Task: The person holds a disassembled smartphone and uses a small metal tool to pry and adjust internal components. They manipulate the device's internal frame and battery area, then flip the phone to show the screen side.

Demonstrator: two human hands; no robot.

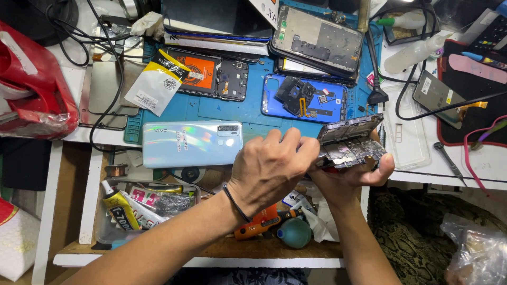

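Opened phone frame [351, 143], its circuit boards bared, sits tilted above the front edge of the worktop [253, 113], cradled from below by the right hand [356, 177] with the thumb hooked over its right end, apparently to steady it. The left hand [269, 166] curls narrowly at the frame's left edge, fingertips pinched there; whether they grip a tool or a part is hidden behind the knuckles. Just left lies a pale iridescent phone [193, 143], face down. Beyond, on the blue mat, a blue back cover [303, 98] carries loose parts. Below the hands, an orange tool [261, 222] and a teal bulb [294, 233] are partly covered by the forearms.
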